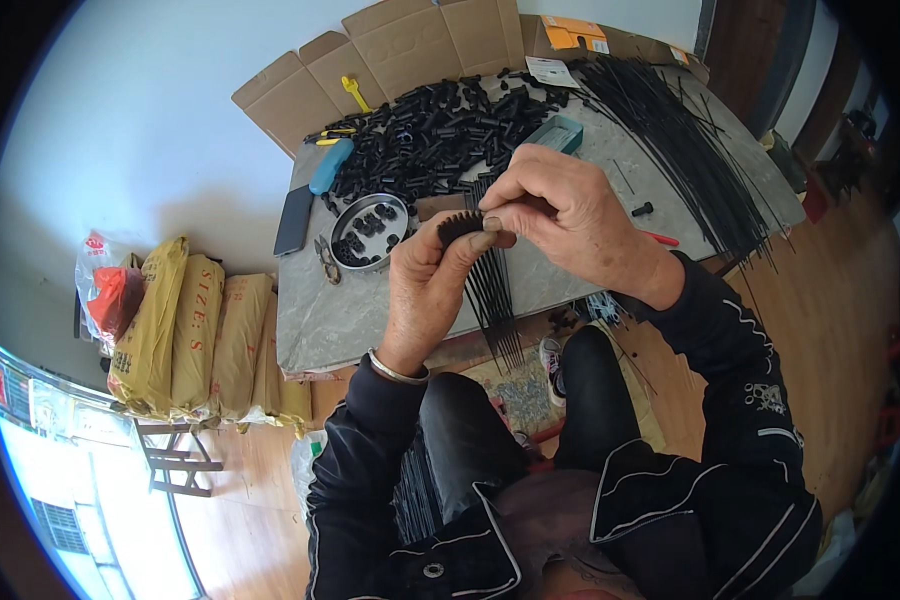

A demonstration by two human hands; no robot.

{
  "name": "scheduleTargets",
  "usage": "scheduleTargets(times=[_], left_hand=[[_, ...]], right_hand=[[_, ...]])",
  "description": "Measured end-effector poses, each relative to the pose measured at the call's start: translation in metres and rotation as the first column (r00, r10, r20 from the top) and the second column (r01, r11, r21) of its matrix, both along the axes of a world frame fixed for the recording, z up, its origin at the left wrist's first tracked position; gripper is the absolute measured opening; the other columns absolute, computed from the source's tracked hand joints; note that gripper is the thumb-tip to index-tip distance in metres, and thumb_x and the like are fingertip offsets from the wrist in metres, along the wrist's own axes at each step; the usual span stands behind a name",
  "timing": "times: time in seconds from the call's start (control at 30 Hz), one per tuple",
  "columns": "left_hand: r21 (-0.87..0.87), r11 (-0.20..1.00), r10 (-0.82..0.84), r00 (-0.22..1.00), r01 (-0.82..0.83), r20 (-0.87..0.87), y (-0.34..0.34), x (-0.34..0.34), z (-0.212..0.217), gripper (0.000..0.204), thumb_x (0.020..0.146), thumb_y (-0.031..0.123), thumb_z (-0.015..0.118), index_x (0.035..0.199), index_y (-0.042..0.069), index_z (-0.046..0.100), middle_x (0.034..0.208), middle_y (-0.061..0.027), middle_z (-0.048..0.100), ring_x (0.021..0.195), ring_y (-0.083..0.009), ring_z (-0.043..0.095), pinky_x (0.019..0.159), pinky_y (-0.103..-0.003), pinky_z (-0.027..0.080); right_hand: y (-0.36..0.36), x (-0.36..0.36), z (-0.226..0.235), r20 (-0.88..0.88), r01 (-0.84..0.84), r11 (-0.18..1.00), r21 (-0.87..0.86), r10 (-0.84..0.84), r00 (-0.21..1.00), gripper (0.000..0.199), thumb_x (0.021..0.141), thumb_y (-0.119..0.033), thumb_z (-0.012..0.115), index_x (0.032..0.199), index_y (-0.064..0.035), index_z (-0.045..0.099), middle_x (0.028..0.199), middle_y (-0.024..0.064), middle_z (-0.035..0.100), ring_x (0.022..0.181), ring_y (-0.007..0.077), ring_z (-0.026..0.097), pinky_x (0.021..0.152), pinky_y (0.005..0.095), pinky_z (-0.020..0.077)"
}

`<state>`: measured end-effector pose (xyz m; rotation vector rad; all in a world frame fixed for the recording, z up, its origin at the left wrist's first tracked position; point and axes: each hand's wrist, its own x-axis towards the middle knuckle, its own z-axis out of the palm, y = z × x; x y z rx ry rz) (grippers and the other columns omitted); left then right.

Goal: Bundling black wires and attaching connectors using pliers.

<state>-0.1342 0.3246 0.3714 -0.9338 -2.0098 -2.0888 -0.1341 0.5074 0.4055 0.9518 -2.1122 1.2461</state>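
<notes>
Between the thumb and fingers of my left hand (425, 285) is a black curved strip with comb-like ridges (459, 226). My right hand (570, 215) pinches at the strip's right end, its fingertips against my left thumb; what they grip there is too small to make out. Below both hands a row of thin black rods (490, 300) lies over the table's near edge. To the left of my left hand stands a round metal tin (407, 212) with small black parts (370, 220) in it.
Black tubular parts (440, 130) are heaped across the grey table (315, 300). Long black rods (680, 150) spread at the right. Pliers (327, 260), a phone (293, 220), a blue case (331, 166) and a teal box (558, 134) lie around. Cardboard (375, 50) stands behind; yellow sacks (195, 330) are left.
</notes>
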Motion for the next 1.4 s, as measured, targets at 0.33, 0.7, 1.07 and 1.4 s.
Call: scheduleTargets(times=[0.33, 0.7, 1.07, 1.4], left_hand=[[-0.014, 0.999, -0.036, 0.999, 0.036, -0.011, 0.001, -0.003, -0.002, 0.015, 0.094, 0.010, 0.059, 0.101, 0.000, 0.067, 0.092, -0.0057, 0.071, 0.089, -0.0101, 0.064, 0.082, -0.025, 0.050], [-0.052, 0.997, -0.064, 0.995, 0.060, -0.080, 0.004, 0.003, 0.004, 0.016, 0.095, 0.008, 0.057, 0.104, 0.000, 0.066, 0.093, -0.0063, 0.071, 0.089, -0.0111, 0.064, 0.085, -0.026, 0.050], [-0.315, 0.949, -0.052, 0.980, -0.011, -0.192, -0.015, -0.011, 0.015, 0.022, 0.082, 0.010, 0.073, 0.103, 0.003, 0.070, 0.086, -0.0055, 0.071, 0.079, -0.0081, 0.063, 0.072, -0.025, 0.051], [-0.305, 0.952, -0.059, 0.971, -0.014, -0.231, -0.025, -0.018, 0.008, 0.033, 0.078, 0.011, 0.076, 0.109, 0.003, 0.068, 0.092, -0.0098, 0.071, 0.080, -0.0107, 0.065, 0.073, -0.028, 0.052]], right_hand=[[0.011, 0.002, 0.012, -0.206, 0.248, 0.941, 0.230, -0.202, 0.957, 0.016, 0.074, -0.003, 0.075, 0.084, -0.0058, 0.063, 0.069, 0.0031, 0.056, 0.062, 0.0159, 0.062, 0.051, 0.0270, 0.0467], [0.006, 0.024, 0.013, -0.256, 0.267, 0.932, 0.246, -0.203, 0.945, 0.016, 0.077, 0.004, 0.068, 0.091, -0.0042, 0.068, 0.080, 0.0049, 0.058, 0.067, 0.0169, 0.060, 0.056, 0.0280, 0.0480], [0.009, 0.006, 0.016, -0.119, 0.043, 0.980, 0.195, -0.020, 0.993, 0.018, 0.073, -0.006, 0.077, 0.088, -0.0035, 0.069, 0.074, 0.0018, 0.056, 0.064, 0.0115, 0.055, 0.055, 0.0250, 0.0446], [-0.003, 0.001, 0.009, -0.105, 0.034, 0.983, 0.181, -0.015, 0.994, 0.022, 0.069, -0.012, 0.081, 0.081, -0.0041, 0.064, 0.071, 0.0006, 0.053, 0.061, 0.0098, 0.052, 0.053, 0.0249, 0.0443]])
